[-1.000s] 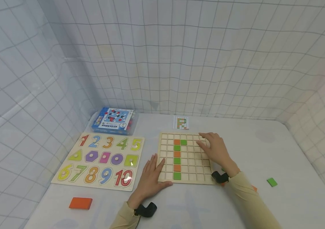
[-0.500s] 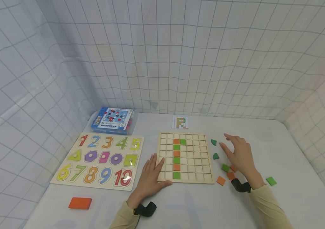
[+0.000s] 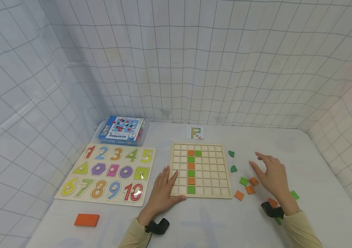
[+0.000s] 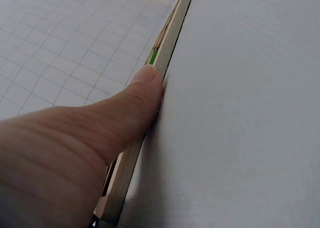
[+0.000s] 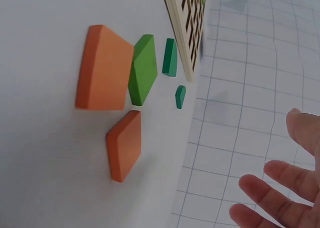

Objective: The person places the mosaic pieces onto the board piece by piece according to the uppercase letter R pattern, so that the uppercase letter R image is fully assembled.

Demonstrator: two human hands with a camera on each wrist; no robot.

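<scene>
On the pale wooden grid board [image 3: 205,168] we saw the straight-fingered left hand [image 3: 162,193]; rightward, the empty, loose-fingered right hand [image 3: 272,174]; leftward, in head view only, a cream wooden puzzle [image 3: 106,178] numbered 1–10.

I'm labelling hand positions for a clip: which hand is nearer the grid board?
Left. The left hand touches the grid board at its near left corner; the right hand is off to its right, apart from it.

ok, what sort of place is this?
Probably a tabletop recording booth: white grid-patterned walls around a white table, holding a pale wooden grid board and a colourful number puzzle.
</scene>
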